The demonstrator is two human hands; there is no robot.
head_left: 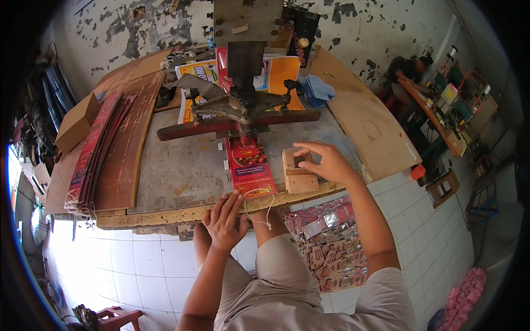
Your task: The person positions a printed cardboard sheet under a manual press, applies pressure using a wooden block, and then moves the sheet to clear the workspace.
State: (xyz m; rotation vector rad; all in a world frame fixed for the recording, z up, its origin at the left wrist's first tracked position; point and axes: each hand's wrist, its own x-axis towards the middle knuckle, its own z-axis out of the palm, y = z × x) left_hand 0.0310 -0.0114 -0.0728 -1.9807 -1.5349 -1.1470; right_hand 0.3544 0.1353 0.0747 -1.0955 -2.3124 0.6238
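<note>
A flat red printed paper bag (251, 168) with a white cord handle (269, 212) lies under the head of a press (243, 107). My left hand (225, 219) rests at the table's near edge, fingers stretched out, their tips at the bag's near left corner by the cord. Over a pale wooden block (301, 179) to the right of the bag, my right hand (331, 161) is held with thumb and index finger apart. A dark spot on the block's top shows between them; whether the fingertips touch it I cannot tell.
Several stacked red bags (94, 154) and a cardboard box (77, 122) are at the left. Blue cloth (317, 91) lies beyond the press. Bundles of printed packages (331, 243) lie on the tiled floor. Another person (411, 69) sits at a bench on the right.
</note>
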